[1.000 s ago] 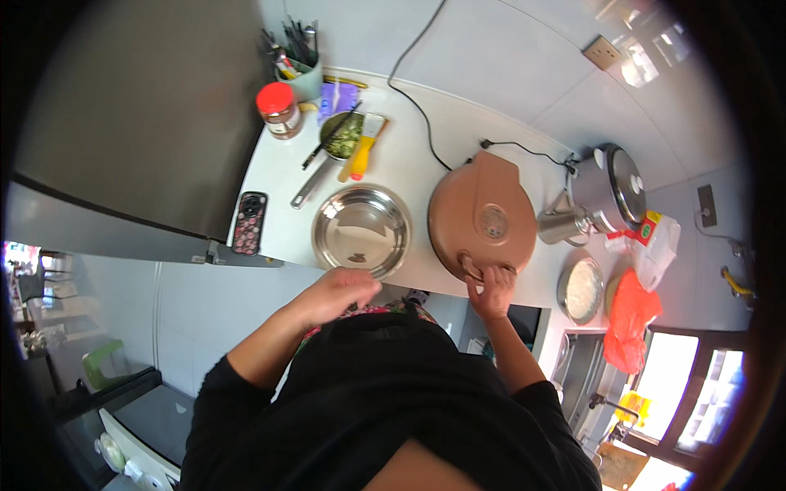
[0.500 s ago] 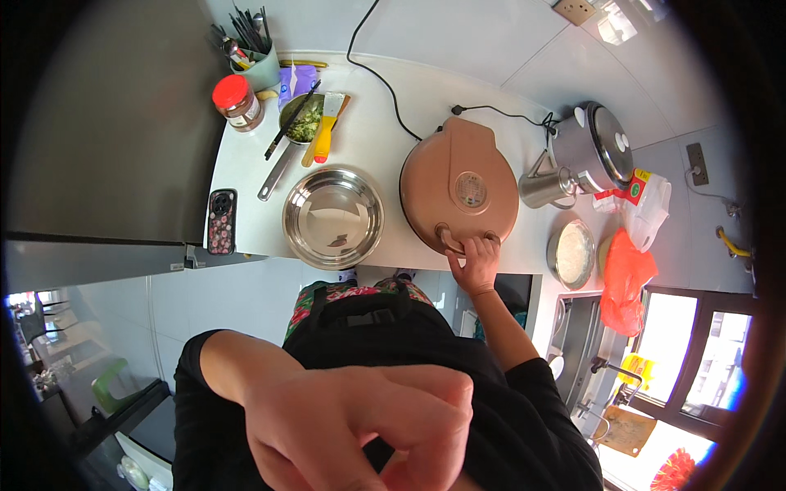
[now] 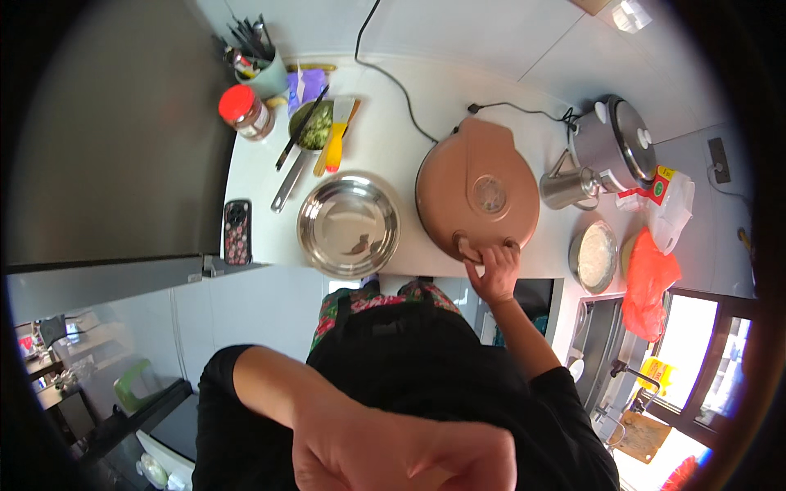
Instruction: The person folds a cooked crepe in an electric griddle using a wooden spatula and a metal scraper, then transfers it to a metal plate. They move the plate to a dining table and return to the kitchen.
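Head view, the only 1. We have the brown round appliance [image 3: 450, 184] closed on the table [image 3: 391, 155], right of the steel bowl [image 3: 310, 225]. Our right hand [image 3: 494, 275] curls over its front handle [image 3: 467, 248]; our left hand [image 3: 401, 450] is near the lens, fingers bent, cut off; contents: cannot tell. Risks, we judge: slack fingers dropping the lid; a stray sleeve knocking the bowl off the edge. Jar [image 3: 246, 113] label: print illegible.

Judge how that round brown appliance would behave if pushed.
The round brown appliance would probably feel heavy, given its broad body. Its smooth, hard-looking shell should stay stiff. The low, wide shape suggests sliding across the counter rather than tipping.
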`<state>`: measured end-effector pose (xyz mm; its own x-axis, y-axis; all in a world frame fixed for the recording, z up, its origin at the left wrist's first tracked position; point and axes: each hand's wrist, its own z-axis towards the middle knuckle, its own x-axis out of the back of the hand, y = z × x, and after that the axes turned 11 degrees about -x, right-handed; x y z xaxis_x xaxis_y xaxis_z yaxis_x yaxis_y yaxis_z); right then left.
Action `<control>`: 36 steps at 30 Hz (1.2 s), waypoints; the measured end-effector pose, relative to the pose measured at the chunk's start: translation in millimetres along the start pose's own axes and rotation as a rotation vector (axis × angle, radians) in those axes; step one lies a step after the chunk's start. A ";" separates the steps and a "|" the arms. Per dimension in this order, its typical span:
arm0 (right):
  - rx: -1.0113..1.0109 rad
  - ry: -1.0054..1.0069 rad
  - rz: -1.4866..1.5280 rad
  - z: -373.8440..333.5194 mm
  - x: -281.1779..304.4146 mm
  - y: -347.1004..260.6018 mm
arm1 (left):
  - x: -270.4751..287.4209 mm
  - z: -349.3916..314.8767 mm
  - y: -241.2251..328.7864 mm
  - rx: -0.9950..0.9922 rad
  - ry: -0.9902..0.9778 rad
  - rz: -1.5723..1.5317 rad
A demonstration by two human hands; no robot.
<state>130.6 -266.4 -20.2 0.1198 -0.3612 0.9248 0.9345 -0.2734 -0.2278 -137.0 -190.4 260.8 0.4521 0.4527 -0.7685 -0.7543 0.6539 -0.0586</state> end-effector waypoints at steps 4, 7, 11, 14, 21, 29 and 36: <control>-0.035 -0.029 0.035 0.4 2.6 -2.6 | 7.5 -5.8 -8.2 0.001 -0.125 -0.064; -0.022 -0.009 0.037 -0.6 2.8 -3.3 | 0.4 -10.3 -1.8 0.071 -0.072 -0.110; 0.001 0.007 0.021 -1.4 0.0 -2.5 | -7.2 -2.4 -0.5 -0.003 -0.078 -0.064; 0.016 0.006 0.023 -2.4 -1.4 -2.0 | -1.3 7.9 11.6 0.028 -0.139 0.120; 0.004 -0.009 0.027 -3.0 1.2 -3.2 | 54.4 -58.6 101.4 0.169 0.596 0.834; 0.061 -0.034 0.010 -1.1 7.8 -0.9 | 205.5 -391.8 233.3 1.563 0.942 1.826; 0.015 -0.129 -0.007 0.4 10.2 0.5 | 209.7 -444.0 181.3 1.553 1.198 1.450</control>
<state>132.5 -269.9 -10.7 0.1546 -0.2411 0.9581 0.9402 -0.2621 -0.2177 -390.3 -246.1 -193.9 -0.5609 0.8021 0.2053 0.7714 0.4162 0.4814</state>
